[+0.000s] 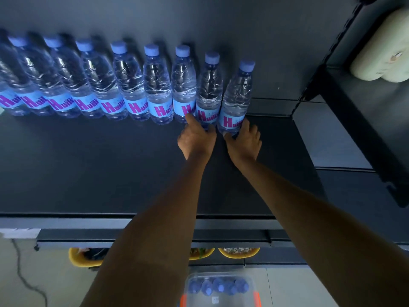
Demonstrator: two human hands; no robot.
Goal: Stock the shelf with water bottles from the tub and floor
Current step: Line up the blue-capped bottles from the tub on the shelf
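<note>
Fingers [190,119] of my left hand [195,141] curl round one bottle [209,89] at its base, my right hand [244,144] round the end bottle [238,96], gripping low to seat both along the shelf's [88,162] back edge.

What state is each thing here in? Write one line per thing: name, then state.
Rightmost bottle: upright, capped, gripped by right hand.
Next bottle: upright, capped, gripped by left hand.
Other shelf bottles: upright, capped, in a row.
Tub: holds capped bottles.
</note>
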